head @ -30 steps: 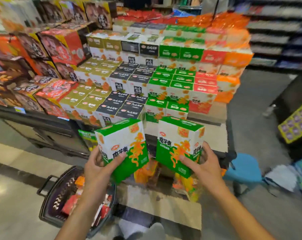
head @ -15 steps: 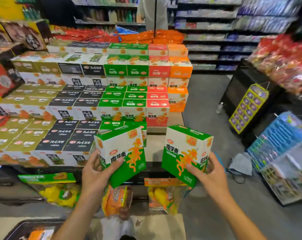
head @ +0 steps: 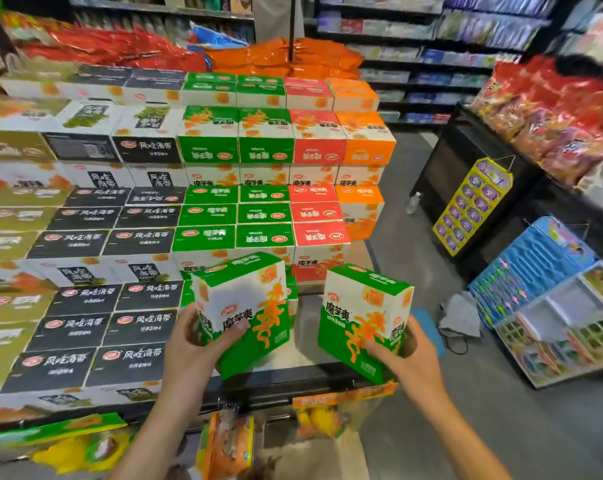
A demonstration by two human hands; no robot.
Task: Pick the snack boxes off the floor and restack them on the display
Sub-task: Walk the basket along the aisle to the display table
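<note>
I hold two green-and-white snack boxes in front of the stepped display (head: 223, 216). My left hand (head: 192, 344) grips the left box (head: 244, 306) by its lower left corner, tilted. My right hand (head: 407, 351) grips the right box (head: 362, 317) at its lower right side. Both boxes hover above a bare patch of the display shelf (head: 307, 327), just right of the lowest green stack. Columns of olive, black, green, red and orange boxes rise behind them.
Snack bags (head: 227, 445) hang below the shelf's front edge. Right of the display is a grey floor aisle with a blue stool (head: 429, 327), a grey cloth (head: 459, 315), a yellow hanging card (head: 473, 206) and blue toy packs (head: 549, 292). Red bags fill a rack at right.
My view has lifted and closed in on the display. Both boxes have moved forward and up toward the bare shelf patch, and the floor basket has left the view.
</note>
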